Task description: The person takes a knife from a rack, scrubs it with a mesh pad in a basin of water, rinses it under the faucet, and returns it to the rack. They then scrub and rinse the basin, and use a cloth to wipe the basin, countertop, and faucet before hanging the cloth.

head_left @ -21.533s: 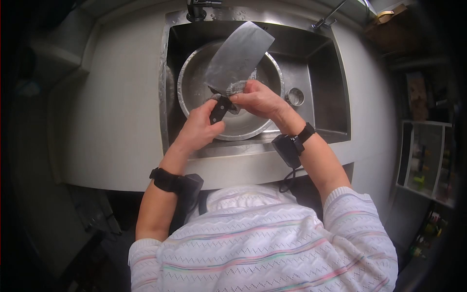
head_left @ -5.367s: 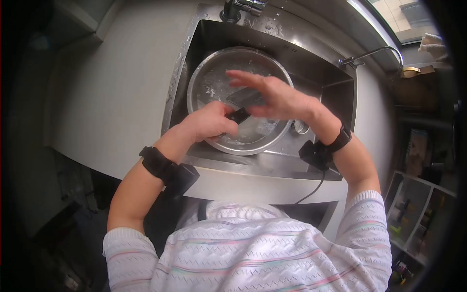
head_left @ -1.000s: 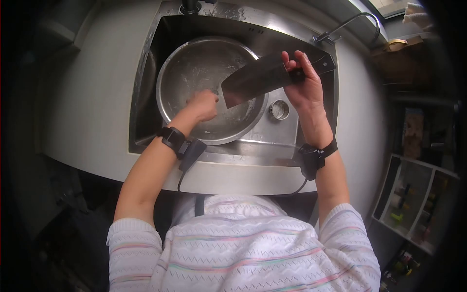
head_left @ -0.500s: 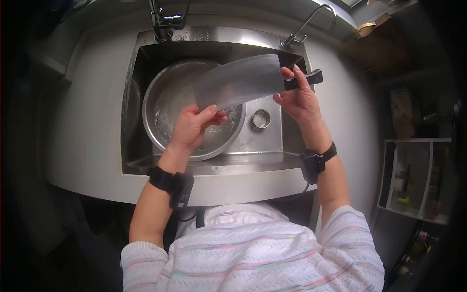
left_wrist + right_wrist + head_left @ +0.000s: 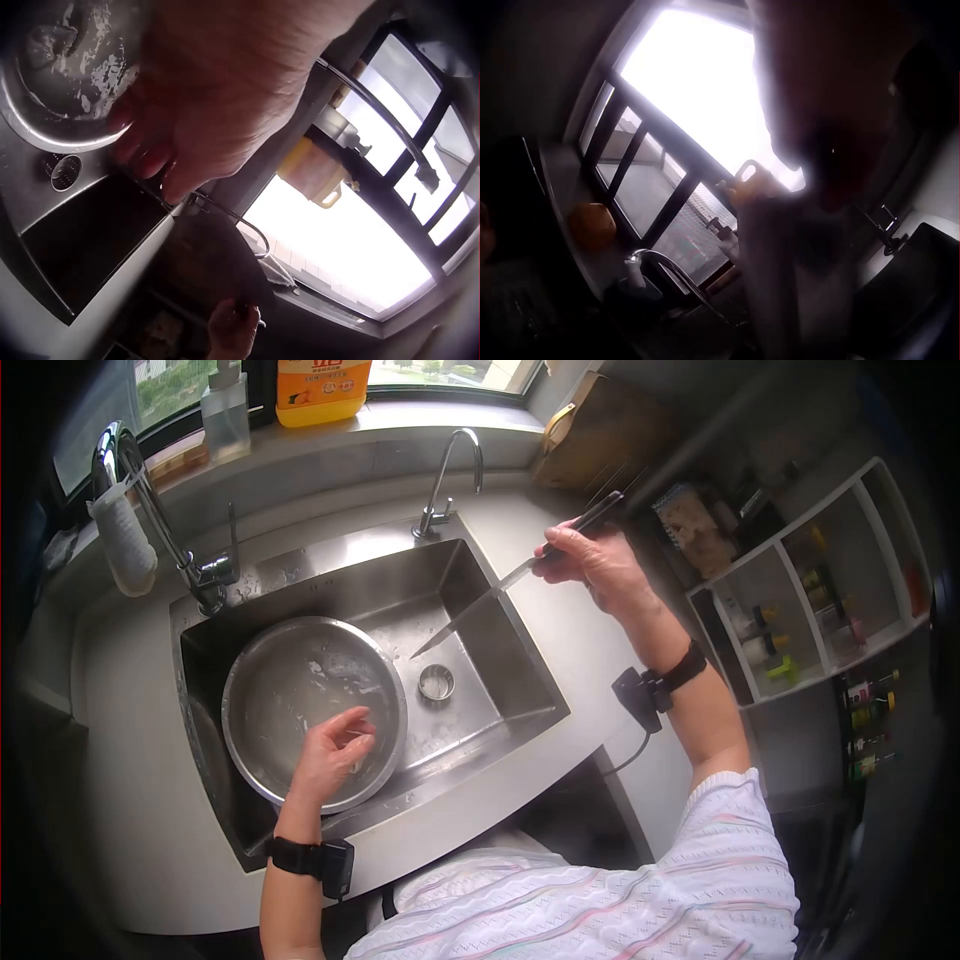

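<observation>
Right hand [image 5: 592, 565], grip clamped on a knife [image 5: 478, 606], above the sink [image 5: 500, 685]. Left hand [image 5: 330, 757], grip slack and empty, over the sink's bowl [image 5: 272, 685].

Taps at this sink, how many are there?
2. A large tap stands at the sink's back left corner; a slim curved tap stands at its back right corner. None looks hidden.

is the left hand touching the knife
Apart. Head view shows the left hand over the basin, while the right hand holds the knife clear above the sink.
</observation>
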`<state>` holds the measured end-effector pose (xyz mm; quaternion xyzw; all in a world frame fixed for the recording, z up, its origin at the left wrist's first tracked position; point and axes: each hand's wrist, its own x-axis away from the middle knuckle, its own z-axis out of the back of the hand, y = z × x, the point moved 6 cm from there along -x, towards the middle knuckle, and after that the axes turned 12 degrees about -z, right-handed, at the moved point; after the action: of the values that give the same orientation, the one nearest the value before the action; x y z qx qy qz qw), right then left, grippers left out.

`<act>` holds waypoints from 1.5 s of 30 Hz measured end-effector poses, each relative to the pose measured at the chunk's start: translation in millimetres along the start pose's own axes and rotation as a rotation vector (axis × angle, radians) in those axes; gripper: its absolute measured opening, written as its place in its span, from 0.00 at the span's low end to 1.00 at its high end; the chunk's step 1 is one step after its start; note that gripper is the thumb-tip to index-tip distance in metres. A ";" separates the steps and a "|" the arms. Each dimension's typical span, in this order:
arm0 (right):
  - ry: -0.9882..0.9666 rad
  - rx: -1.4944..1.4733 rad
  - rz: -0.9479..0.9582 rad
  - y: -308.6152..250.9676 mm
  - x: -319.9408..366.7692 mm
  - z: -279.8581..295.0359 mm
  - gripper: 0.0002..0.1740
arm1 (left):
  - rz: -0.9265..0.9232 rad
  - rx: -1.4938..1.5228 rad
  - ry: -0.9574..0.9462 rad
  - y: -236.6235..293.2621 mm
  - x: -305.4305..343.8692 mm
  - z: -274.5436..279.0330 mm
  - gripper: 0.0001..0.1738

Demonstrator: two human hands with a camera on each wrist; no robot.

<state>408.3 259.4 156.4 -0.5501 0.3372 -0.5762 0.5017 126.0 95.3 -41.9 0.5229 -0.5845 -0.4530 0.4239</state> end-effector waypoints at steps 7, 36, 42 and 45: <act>0.547 0.329 0.275 -123.6 -53.4 218.8 0.16 | 0.070 -0.683 0.175 -8.4 60.2 37.6 0.13; 0.615 0.298 0.350 -169.8 -247.8 456.0 0.15 | 0.095 -1.293 0.426 -37.4 89.9 34.2 0.05; 0.506 0.245 0.335 -149.3 -271.2 463.6 0.20 | 0.119 -1.290 0.399 -38.9 86.3 31.3 0.06; 0.526 0.389 0.247 -129.2 -298.3 461.7 0.21 | 0.136 -1.271 0.413 -41.0 86.4 31.4 0.06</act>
<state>798.1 652.8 267.0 -0.2320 0.4027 -0.6865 0.5592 96.8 10.2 -87.1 0.2098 -0.1427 -0.5720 0.7800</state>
